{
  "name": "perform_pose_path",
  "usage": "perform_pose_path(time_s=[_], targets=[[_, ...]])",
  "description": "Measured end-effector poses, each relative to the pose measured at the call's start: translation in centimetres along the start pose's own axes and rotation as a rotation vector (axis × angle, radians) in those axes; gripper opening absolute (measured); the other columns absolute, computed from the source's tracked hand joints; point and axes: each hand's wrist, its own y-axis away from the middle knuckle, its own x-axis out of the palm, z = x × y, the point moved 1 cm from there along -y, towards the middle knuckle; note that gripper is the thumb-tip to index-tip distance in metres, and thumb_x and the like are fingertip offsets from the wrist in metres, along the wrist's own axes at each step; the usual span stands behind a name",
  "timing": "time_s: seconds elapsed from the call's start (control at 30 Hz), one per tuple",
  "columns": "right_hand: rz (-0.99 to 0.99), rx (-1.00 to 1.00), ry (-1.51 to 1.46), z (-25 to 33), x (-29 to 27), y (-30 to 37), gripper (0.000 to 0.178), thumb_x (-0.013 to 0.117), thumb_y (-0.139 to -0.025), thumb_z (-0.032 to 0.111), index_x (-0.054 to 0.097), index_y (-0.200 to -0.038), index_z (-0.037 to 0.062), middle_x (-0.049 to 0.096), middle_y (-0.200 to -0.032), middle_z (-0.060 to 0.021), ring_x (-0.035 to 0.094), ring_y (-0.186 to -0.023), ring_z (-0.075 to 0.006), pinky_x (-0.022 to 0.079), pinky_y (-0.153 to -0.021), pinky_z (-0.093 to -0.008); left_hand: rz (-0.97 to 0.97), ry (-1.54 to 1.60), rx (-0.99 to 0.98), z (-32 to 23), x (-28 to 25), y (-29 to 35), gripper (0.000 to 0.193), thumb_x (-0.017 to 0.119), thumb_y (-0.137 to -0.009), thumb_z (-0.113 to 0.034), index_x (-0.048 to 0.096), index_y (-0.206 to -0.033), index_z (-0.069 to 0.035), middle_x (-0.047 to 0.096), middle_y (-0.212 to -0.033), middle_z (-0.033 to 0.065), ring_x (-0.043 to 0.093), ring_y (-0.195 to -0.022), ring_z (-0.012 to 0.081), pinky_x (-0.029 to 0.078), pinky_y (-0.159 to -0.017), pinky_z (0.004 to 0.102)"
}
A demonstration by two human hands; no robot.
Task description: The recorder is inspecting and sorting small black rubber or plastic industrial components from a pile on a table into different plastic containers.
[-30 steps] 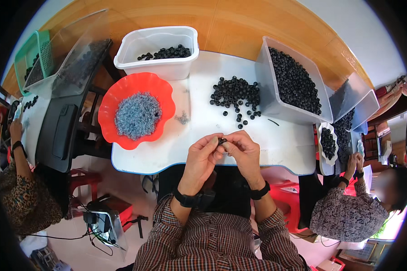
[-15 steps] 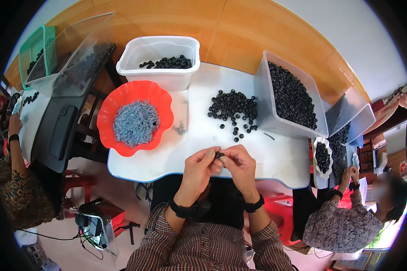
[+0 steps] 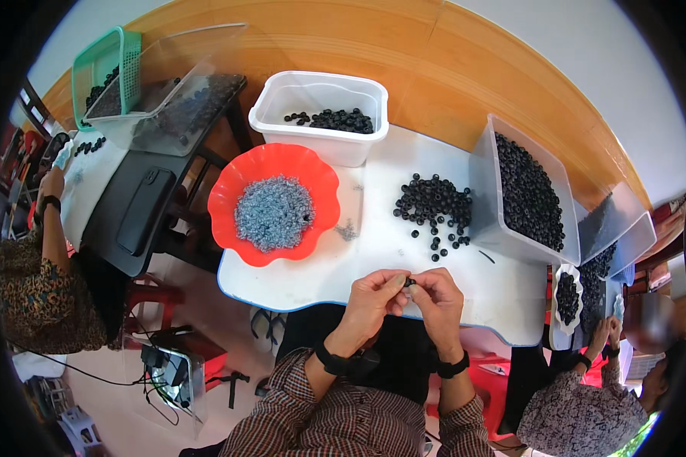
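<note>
One black bead (image 3: 410, 282) is sitting between left hand (image 3: 368, 306) and right hand (image 3: 440, 306), fingertips gripping it above the near edge of the worktop (image 3: 489, 306).

"What colour is the small piece (image 3: 410, 282) between the hands (image 3: 375, 303)?"

"Black, like the beads (image 3: 434, 202) beyond them. The counter (image 3: 282, 288) is white, edged in blue."

"And left of the hands?"

"A red bowl (image 3: 222, 194) with blue-grey bits (image 3: 273, 213) in it, a white tub (image 3: 358, 150) behind that, and a green basket (image 3: 129, 76) farther off."

"Any patterns?"

"Checked sleeves (image 3: 291, 385), brown and pale, nearer than the hands. Far to their right, a shirt (image 3: 575, 415) mottled grey; far left, a top (image 3: 46, 305) spotted brown and black."
</note>
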Motion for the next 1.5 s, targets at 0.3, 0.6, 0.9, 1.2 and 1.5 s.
perform_pose_path(time_s=[0.3, 0.6, 0.9, 1.2, 1.5], targets=[[0.036, -0.194, 0.350, 2.5, 0.6, -0.4, 0.014, 0.067, -0.082, -0.006, 0.065, -0.095, -0.0006, 0.060, -0.088, -0.0090, 0.060, -0.067, -0.0136, 0.050, -0.059, -0.0249, -0.100, -0.341, 0.065, -1.7, 1.2, 1.1, 0.024, 0.064, -0.095, -0.019, 0.068, -0.106, 0.002, 0.068, -0.080, 0.0062, 0.064, -0.066, 0.0106, 0.056, -0.061, 0.0232], [0.017, -0.171, 0.505, 2.6, 0.9, 0.3, 0.012, 0.068, -0.081, -0.004, 0.060, -0.090, -0.0015, 0.057, -0.084, -0.0122, 0.063, -0.065, -0.0205, 0.052, -0.057, -0.0298, -0.045, -0.485, 0.061, -1.9, 1.1, 0.6, 0.022, 0.068, -0.092, -0.015, 0.069, -0.103, 0.004, 0.070, -0.085, 0.0080, 0.066, -0.071, 0.0115, 0.055, -0.064, 0.0236], [-0.049, 0.102, -0.048, 0.6, 0.7, 1.6, 0.016, 0.062, -0.089, -0.003, 0.060, -0.104, -0.0014, 0.061, -0.094, -0.0038, 0.064, -0.078, -0.0108, 0.053, -0.073, -0.0244, 0.047, -0.223, -0.030, -1.9, -0.3, 0.3, 0.023, 0.063, -0.095, -0.014, 0.068, -0.106, 0.005, 0.070, -0.085, 0.0098, 0.065, -0.066, 0.0129, 0.056, -0.060, 0.0237], [-0.048, 0.082, -0.169, 0.9, 1.8, 1.3, 0.021, 0.057, -0.097, 0.007, 0.056, -0.115, -0.0040, 0.060, -0.101, -0.0071, 0.059, -0.090, -0.0110, 0.049, -0.082, -0.0263, 0.141, -0.045, -0.012, -2.4, 0.5, -0.2, 0.022, 0.061, -0.096, -0.017, 0.066, -0.104, 0.004, 0.065, -0.081, 0.0053, 0.058, -0.062, 0.0101, 0.048, -0.058, 0.0225], [-0.026, 0.116, -0.154, 1.1, 2.5, 0.9, 0.034, 0.049, -0.104, 0.022, 0.054, -0.124, -0.0054, 0.064, -0.109, -0.0094, 0.058, -0.095, -0.0121, 0.048, -0.087, -0.0275, 0.213, 0.156, -0.032, -1.7, -0.4, 0.1, 0.024, 0.058, -0.098, -0.018, 0.064, -0.106, 0.004, 0.068, -0.088, 0.0086, 0.061, -0.066, 0.0101, 0.049, -0.055, 0.0189]])
